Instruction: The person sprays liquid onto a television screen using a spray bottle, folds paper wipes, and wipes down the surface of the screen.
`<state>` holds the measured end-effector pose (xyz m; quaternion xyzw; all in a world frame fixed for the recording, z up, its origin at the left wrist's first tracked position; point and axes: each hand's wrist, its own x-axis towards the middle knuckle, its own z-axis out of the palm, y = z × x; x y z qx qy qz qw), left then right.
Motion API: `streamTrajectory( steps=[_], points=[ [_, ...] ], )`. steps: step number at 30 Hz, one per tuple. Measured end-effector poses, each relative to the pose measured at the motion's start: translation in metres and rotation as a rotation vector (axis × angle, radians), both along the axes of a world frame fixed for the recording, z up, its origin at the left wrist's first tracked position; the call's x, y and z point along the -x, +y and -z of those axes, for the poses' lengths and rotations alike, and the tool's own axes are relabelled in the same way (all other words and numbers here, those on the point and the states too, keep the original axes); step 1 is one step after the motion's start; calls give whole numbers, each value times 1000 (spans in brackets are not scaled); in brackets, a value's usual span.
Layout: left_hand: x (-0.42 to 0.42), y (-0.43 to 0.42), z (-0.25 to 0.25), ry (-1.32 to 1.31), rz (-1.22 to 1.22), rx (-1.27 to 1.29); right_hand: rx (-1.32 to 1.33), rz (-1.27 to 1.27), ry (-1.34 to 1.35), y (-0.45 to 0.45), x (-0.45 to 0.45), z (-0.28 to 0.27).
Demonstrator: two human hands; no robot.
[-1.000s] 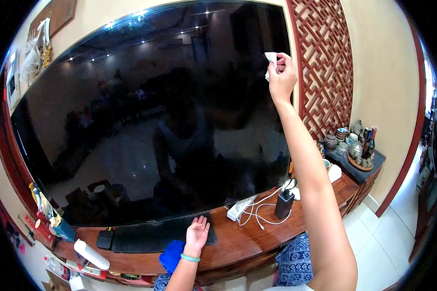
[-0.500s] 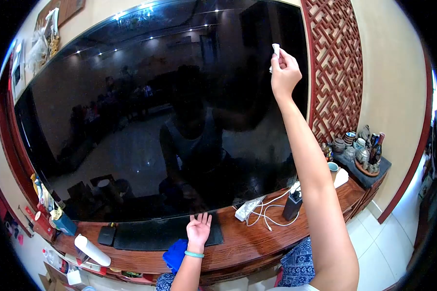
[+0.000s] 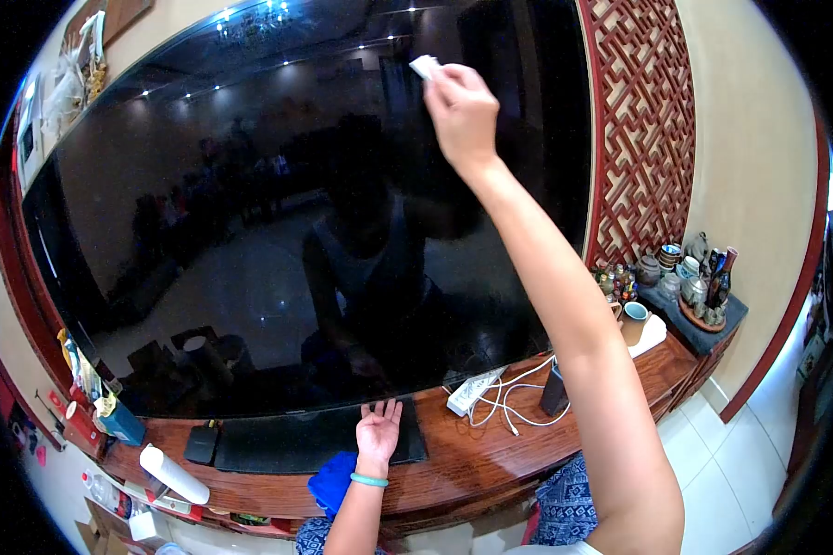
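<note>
A large black television (image 3: 278, 240) with a glossy, reflecting screen fills most of the view. High on its upper right part, my right hand (image 3: 463, 106) is closed on a small folded white tissue (image 3: 424, 67), held at or close to the glass. My left hand (image 3: 378, 435) is palm up with its fingers apart, the fingertips at the screen's bottom edge; whether they press on it I cannot tell. A pale green bangle (image 3: 369, 480) circles the left wrist. Beside that wrist, a bright blue cloth (image 3: 333, 483) lies on the front edge of the wooden cabinet (image 3: 472, 462).
A white power strip (image 3: 472, 393) with tangled cables and a black adapter (image 3: 553, 393) lie right of centre. Further right stand a mug (image 3: 634, 319), bottles and jars. To the left are a white paper roll (image 3: 174, 475), a small black box (image 3: 202, 445) and a blue box (image 3: 120, 423).
My right hand has moved left and slightly up across the screen with the white tissue. My left hand has stayed almost in place at the bottom edge.
</note>
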<state>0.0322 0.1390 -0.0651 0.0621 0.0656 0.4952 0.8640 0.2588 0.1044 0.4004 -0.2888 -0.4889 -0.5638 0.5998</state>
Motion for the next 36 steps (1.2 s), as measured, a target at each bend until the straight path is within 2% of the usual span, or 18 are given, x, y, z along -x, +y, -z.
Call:
streamTrajectory(
  steps=[5, 7, 10, 11, 12, 14, 15, 17, 19, 21, 22, 25, 28, 31, 32, 35, 36],
  points=[
    [3, 0, -2, 13, 3, -7, 137, -103, -384, 27, 56, 24],
    [4, 4, 0, -42, 33, -36, 182, -58, -448, 21, 54, 26],
    [7, 5, 0, -65, 58, -47, 291, 175, -661, 6, 31, 16],
    [7, 5, 0, -67, 58, -47, 166, 302, -656, -2, 18, 7],
    [6, 5, 0, -40, 47, -54, 120, 328, -584, -9, 0, -2],
    [5, 2, -1, -16, 34, -56, 15, 497, -287, -23, -39, -15],
    [4, 1, -4, -26, 30, -68, 89, 323, -125, -35, -43, -16],
    [4, -1, -5, -35, 25, -75, -32, 309, -38, -33, -38, -15],
    [4, -1, -6, -33, 25, -81, -71, 292, 4, -18, -24, -10],
    [5, 2, -2, -44, 37, -93, 121, 70, -13, -8, 14, 2],
    [5, 4, 0, -54, 47, -105, 62, 124, -221, 3, 25, 7],
    [4, 6, 3, -52, 40, -114, 135, 120, -387, 20, 56, 29],
    [5, 6, 3, -84, 51, -95, 249, 264, -564, 4, 31, 20],
    [5, 4, 0, -65, 39, -59, 144, 306, -318, -14, -12, -13],
    [4, 0, -6, -28, 14, -36, 145, 220, -151, -26, -16, -17],
    [4, 2, -1, -49, 25, -92, -76, 266, -117, -15, -26, -18],
    [4, 5, 4, -77, 39, -94, -18, 206, -93, -13, -16, -13]
  ],
)
